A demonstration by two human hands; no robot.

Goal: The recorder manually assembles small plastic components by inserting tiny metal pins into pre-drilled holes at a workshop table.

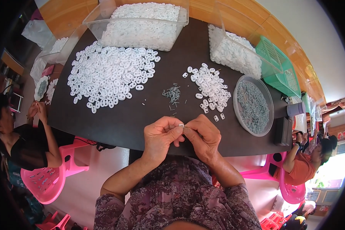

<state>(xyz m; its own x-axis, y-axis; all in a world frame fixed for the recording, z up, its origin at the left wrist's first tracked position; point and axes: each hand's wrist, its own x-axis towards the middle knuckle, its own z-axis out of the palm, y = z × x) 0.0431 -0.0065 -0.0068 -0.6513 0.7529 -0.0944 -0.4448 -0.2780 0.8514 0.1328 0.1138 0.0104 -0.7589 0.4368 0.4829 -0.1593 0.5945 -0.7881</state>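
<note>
My left hand (159, 137) pinches a small white plastic piece (181, 125) between thumb and fingertips, just over the table's near edge. My right hand (204, 138) is closed in a pinch right beside that piece, its fingertips meeting the left ones. What the right fingers hold, if anything, is too small and covered to make out. Beyond my hands lies a little heap of grey metal pins or screws (172, 94). To its right is a small pile of white pieces with two holes (211, 86). A much larger pile of white oval two-holed pieces (111, 74) spreads at the left.
Two clear bins of white pieces, one at the back (94, 23) and one at the back right (270, 66), stand beyond the piles. A round tub (272, 115) holds grey metal parts. Behind it sits a green basket (283, 76). People sit at left (30, 138) and right (301, 165).
</note>
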